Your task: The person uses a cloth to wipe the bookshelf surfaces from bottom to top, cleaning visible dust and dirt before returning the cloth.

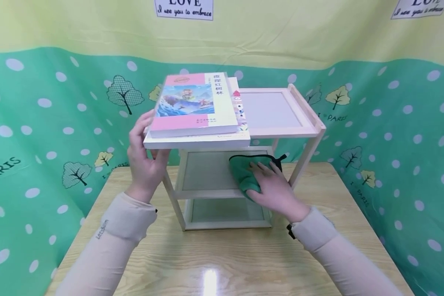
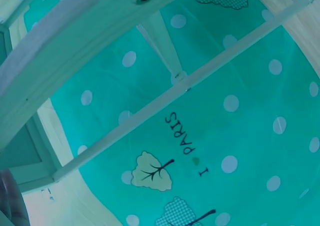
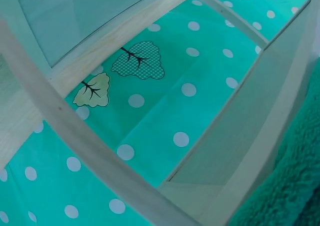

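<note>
A pink-and-white paperback (image 1: 192, 102) and a larger white book (image 1: 200, 142) beneath are gripped in the left hand (image 1: 146, 166). Within a pale wooden three-tier rack (image 1: 271, 109), a black-edged green cloth (image 1: 241, 169) is covered by the right hand's (image 1: 271, 187) extended fingers at the middle shelf (image 1: 207, 170).

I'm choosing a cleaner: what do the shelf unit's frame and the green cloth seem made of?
Frame: probably light wood, smooth and matte; pale beige with small dark specks. Cloth: most likely soft terry or microfibre; fuzzy pile up close.
</note>
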### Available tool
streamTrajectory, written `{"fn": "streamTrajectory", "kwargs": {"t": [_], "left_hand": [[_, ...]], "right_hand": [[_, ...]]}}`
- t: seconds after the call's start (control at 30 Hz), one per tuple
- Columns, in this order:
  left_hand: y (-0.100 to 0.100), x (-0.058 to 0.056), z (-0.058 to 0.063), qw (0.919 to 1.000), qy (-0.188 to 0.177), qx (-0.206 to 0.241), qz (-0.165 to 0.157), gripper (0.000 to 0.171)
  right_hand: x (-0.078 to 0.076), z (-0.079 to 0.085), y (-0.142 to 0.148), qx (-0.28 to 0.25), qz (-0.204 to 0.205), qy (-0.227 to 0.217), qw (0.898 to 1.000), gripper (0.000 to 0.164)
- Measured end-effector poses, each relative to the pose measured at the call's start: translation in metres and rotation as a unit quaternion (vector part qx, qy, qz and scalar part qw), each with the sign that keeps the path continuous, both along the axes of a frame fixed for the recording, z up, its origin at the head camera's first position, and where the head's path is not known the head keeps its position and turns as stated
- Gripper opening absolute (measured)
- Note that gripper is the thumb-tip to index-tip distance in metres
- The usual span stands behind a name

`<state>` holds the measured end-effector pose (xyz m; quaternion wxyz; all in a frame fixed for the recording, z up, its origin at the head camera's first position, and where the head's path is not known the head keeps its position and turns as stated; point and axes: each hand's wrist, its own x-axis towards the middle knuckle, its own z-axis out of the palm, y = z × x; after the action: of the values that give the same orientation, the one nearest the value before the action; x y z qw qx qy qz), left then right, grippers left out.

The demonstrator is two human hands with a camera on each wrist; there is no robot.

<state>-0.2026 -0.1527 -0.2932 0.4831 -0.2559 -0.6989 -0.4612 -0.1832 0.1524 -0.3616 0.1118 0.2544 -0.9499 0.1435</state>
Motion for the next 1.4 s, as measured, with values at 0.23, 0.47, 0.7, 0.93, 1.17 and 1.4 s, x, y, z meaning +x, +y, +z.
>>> {"fn": "streamTrajectory", "kwargs": {"t": [0.23, 0.47, 0.7, 0.93, 1.17, 1.4], "left_hand": [[0.003, -0.003, -0.001, 0.9992, -0.028, 0.009, -0.025, 0.082], [0.011, -0.008, -0.002, 0.9976, -0.01, 0.051, -0.046, 0.083], [0.014, -0.008, -0.003, 0.9958, -0.005, 0.069, -0.06, 0.082], [0.014, -0.009, -0.004, 0.9942, -0.008, 0.081, -0.071, 0.084], [0.015, -0.008, -0.005, 0.9937, -0.005, 0.084, -0.074, 0.084], [0.015, -0.008, -0.004, 0.9931, -0.005, 0.085, -0.081, 0.084]], "right_hand": [[0.001, -0.004, -0.001, 0.014, 0.001, 0.02, 1.0, 0.056], [-0.001, -0.007, 0.001, 0.01, 0.019, 0.047, 0.999, 0.052], [0.0, -0.005, -0.003, 0.008, 0.039, 0.032, 0.999, 0.052], [0.001, 0.0, -0.012, 0.007, 0.049, 0.024, 0.999, 0.051], [0.002, 0.0, -0.027, -0.004, 0.068, 0.018, 0.997, 0.047], [0.0, -0.003, -0.041, -0.006, 0.081, 0.054, 0.995, 0.046]]}}
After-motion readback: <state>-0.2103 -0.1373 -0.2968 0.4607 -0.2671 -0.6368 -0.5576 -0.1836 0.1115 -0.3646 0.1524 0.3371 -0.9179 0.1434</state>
